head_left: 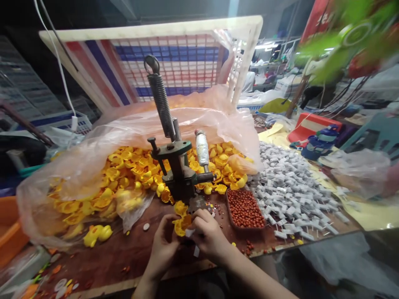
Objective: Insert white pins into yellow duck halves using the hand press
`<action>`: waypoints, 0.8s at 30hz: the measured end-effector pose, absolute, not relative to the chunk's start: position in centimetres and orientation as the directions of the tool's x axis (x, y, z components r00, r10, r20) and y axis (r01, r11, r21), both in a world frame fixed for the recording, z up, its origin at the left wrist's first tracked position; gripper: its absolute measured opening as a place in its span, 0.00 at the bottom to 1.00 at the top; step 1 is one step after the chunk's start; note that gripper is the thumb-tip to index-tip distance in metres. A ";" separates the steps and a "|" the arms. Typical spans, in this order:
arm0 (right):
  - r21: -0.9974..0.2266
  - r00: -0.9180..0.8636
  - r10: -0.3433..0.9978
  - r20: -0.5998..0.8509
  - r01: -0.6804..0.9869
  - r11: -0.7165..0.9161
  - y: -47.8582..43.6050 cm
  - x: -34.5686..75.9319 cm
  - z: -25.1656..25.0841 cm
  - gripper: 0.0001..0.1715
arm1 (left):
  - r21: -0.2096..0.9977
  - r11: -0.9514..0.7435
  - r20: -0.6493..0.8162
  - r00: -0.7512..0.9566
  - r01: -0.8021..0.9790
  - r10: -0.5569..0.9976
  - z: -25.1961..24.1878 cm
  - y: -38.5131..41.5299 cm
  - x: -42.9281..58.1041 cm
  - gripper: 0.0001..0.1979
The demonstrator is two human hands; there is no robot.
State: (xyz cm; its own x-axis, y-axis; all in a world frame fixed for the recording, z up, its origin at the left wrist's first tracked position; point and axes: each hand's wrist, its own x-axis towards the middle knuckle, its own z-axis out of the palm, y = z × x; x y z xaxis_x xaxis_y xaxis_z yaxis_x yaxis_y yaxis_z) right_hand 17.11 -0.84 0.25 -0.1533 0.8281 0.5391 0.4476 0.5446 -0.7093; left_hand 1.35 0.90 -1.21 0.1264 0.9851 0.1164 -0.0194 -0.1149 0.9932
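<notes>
My left hand [163,245] and my right hand [209,236] meet just in front of a small hand press [179,172] with a long spring [161,99] and a taped handle [202,147]. Together their closed fingers pinch a yellow plastic part [181,224]; a small white piece [189,232] shows at my right fingertips. Behind the press a clear plastic bag [77,166] spills a heap of the same yellow parts [124,174] onto the brown worktop [124,253].
A tray of small red beads [245,209] lies right of the press. A pile of small grey-white pieces [286,187] spreads further right. A white crate [174,54] stands tilted behind the bag. An orange bin [9,228] sits at the left edge. Scraps litter the front edge.
</notes>
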 end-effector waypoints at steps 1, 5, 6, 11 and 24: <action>-0.714 -0.154 0.840 0.521 0.461 0.528 -0.7 16.9 0.0 0.09 | 0.991 -0.133 0.132 0.133 0.005 0.982 -1.2 0.8 1.1 0.16; -0.778 -0.121 0.856 0.503 0.368 0.509 -0.4 16.9 -0.3 0.07 | 0.983 -0.163 0.154 0.106 0.085 0.982 -1.5 0.4 0.2 0.16; -0.771 -0.117 0.843 0.524 0.354 0.529 -0.5 16.9 -0.5 0.07 | 0.983 -0.154 0.145 0.090 0.099 0.985 -1.6 0.4 0.0 0.17; -0.475 -0.232 0.738 0.633 0.636 0.608 -0.9 16.6 -2.1 0.04 | 0.986 -0.096 0.087 0.070 0.139 0.994 -2.2 0.5 -0.3 0.18; -0.415 0.135 0.972 0.190 0.909 -0.045 -0.3 27.9 -0.2 0.10 | 0.970 0.001 0.025 -0.103 0.241 0.994 -3.8 -0.2 -2.3 0.18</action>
State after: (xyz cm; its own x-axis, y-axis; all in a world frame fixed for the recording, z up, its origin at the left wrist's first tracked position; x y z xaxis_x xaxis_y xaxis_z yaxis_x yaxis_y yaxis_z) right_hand 27.90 -0.27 -0.23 0.1350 0.9724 0.1902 0.9089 -0.0451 -0.4146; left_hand -2.26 -0.19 -3.82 -0.1030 0.9944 0.0248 0.2413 0.0008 0.9704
